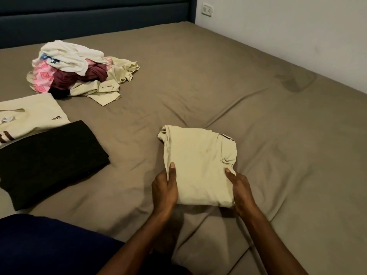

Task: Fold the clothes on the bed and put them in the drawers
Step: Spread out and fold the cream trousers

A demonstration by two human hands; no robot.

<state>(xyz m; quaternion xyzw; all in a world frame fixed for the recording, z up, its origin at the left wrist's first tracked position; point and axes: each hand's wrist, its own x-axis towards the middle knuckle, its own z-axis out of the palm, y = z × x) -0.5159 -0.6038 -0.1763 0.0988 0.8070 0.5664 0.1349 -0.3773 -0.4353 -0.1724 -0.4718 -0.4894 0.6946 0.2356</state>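
Note:
A folded cream garment (pixel 200 163) sits in the middle of the bed, its near edge lifted slightly off the brown sheet (pixel 228 80). My left hand (pixel 164 189) grips its near left edge, thumb on top. My right hand (pixel 241 188) grips its near right edge, thumb on top as well. At the left lie a folded black garment (pixel 51 159) and a folded cream top with a small logo (pixel 33 116). Farther back on the left is a heap of unfolded clothes (pixel 79 70) in white, pink, maroon and cream.
A dark blue headboard (pixel 95 18) runs along the far edge of the bed. A white wall with a socket (pixel 207 9) stands on the right. Dark blue cloth (pixel 49 245) fills the near left corner. No drawers are in view.

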